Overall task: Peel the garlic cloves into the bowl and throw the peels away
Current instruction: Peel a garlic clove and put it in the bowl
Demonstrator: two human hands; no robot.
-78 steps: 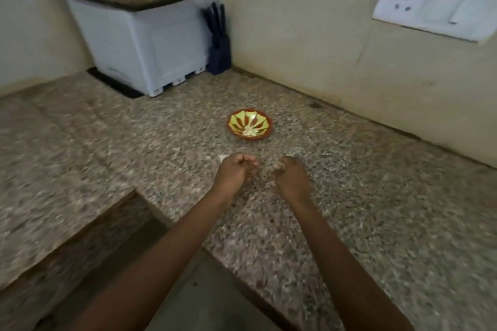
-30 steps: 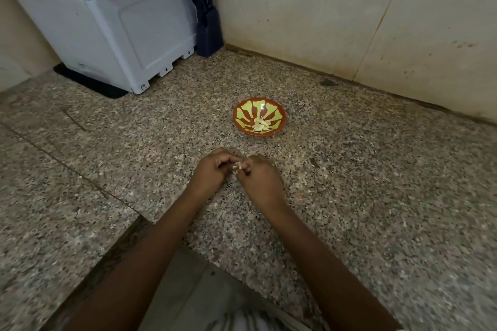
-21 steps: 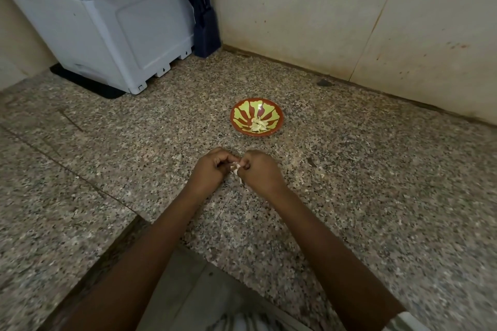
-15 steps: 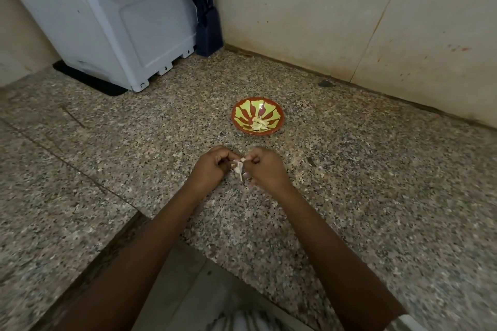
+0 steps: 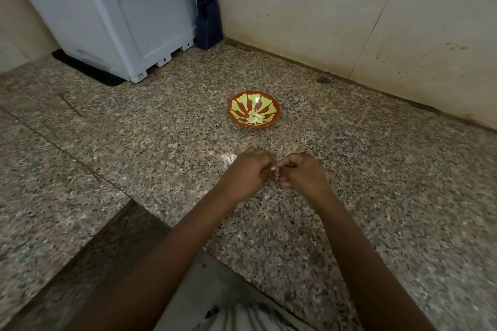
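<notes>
Your left hand [image 5: 246, 173] & right hand [image 5: 301, 173] both curl to pinch the garlic clove [image 5: 273, 168]: tiny, prob. slick, papery skin, so grip its ends.

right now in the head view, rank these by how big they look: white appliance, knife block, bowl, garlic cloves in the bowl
1. white appliance
2. knife block, counting its knives
3. bowl
4. garlic cloves, the small pile inside the bowl
</notes>
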